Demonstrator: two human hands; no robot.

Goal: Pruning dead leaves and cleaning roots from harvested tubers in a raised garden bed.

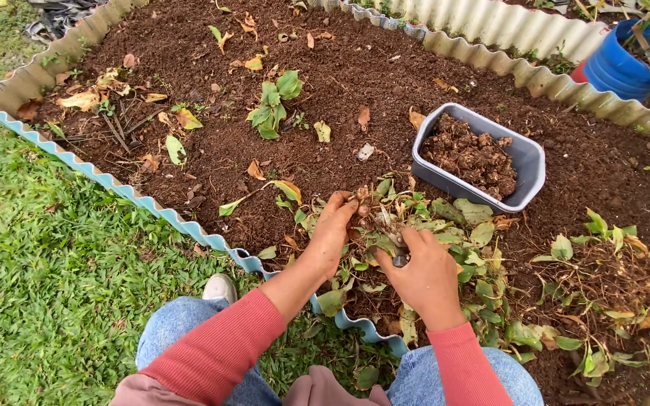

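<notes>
My left hand (330, 233), dirty with soil, grips a clump of roots and stems (366, 207) of an uprooted leafy plant. My right hand (424, 272) holds a small dark-handled tool (397, 244) against the same clump, between the two hands. The pulled plants with green leaves (453, 225) lie heaped on the dark soil in front of my knees. Just beyond stands a grey rectangular tub (530, 162) holding brown soil-covered root pieces.
The raised bed has a corrugated metal edge (114, 186) with dark soil, dry leaves and a small green plant (272, 105). More uprooted plants (611, 286) lie at right. A blue barrel (626, 64) stands behind. Grass (47, 278) is at left.
</notes>
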